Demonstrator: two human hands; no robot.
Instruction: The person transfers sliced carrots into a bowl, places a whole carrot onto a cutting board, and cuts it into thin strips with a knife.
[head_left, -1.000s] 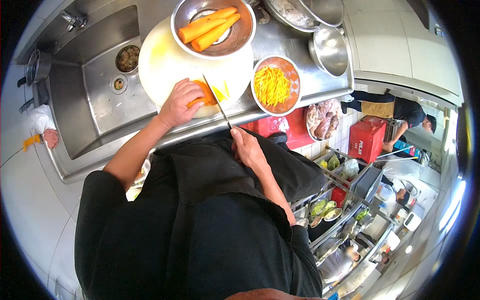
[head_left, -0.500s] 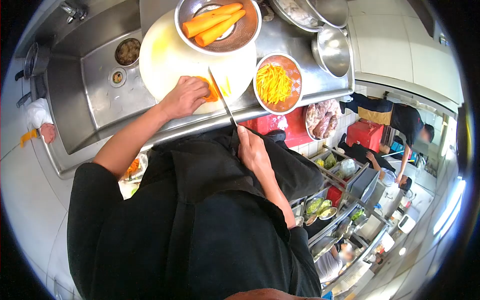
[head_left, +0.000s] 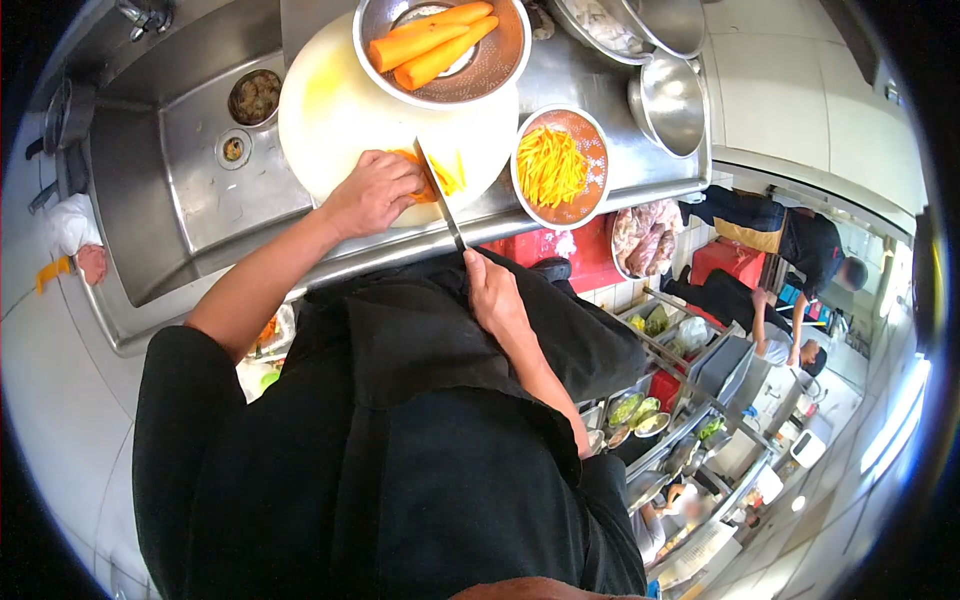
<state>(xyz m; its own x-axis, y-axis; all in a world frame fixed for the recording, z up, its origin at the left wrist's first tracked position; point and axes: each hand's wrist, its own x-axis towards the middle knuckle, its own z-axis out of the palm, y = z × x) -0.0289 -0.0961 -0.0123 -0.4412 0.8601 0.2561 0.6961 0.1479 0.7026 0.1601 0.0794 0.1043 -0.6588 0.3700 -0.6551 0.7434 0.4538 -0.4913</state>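
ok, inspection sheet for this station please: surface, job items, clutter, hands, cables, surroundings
Surface: round white board on the steel counter, by the sink.
Job items: carrot on the board, knife at it; colander of whole carrots at the far edge; second colander of carrot strips, right.
Clutter: metal bowls at the counter's right end; white bundle at the sink's left edge.
Hands: left hand holds the carrot; right hand grips the knife.
Cables: nothing seen near the hands.
Surroundings: apparent raw meat below the counter; other people off right.

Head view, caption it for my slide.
Left grip holds carrot down on a round cutting board beside a colander of orange strips; the right grip holds a knife.
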